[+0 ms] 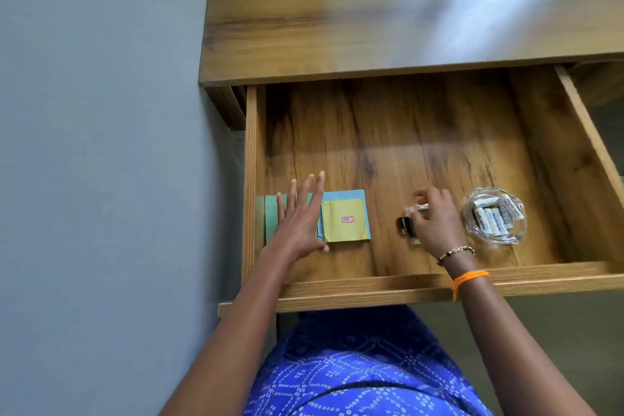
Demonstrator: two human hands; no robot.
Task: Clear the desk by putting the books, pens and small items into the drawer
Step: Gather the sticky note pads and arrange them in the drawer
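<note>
Two hands were seen inside the pulled-out drawer (439,284) in the head view, below the wooden desk top (337,27). The left hand (299,223) was spread flat, fingers splayed and gripping nothing, laid over a green book (271,219) lying near the drawer's left wall. Just beside it, to the right, a blue book (366,209) was lying flat, with a yellow book (344,224) stacked on top of it; a small red-bordered label was visible on the yellow cover. The right hand (439,221) was curled over a cluster of small items (407,224) in the middle of the drawer floor: a black piece and a pale, slim object were partly hidden under the fingers. Whether anything was actually pinched could not be told. A beaded bracelet (456,253) and an orange band (469,277) were worn on that wrist. Near the hand, further right, a clear glass bowl (472,230) was set on the drawer floor, filled with white erasers (491,218). Blue patterned clothing (364,371) was seen below the drawer front.
</note>
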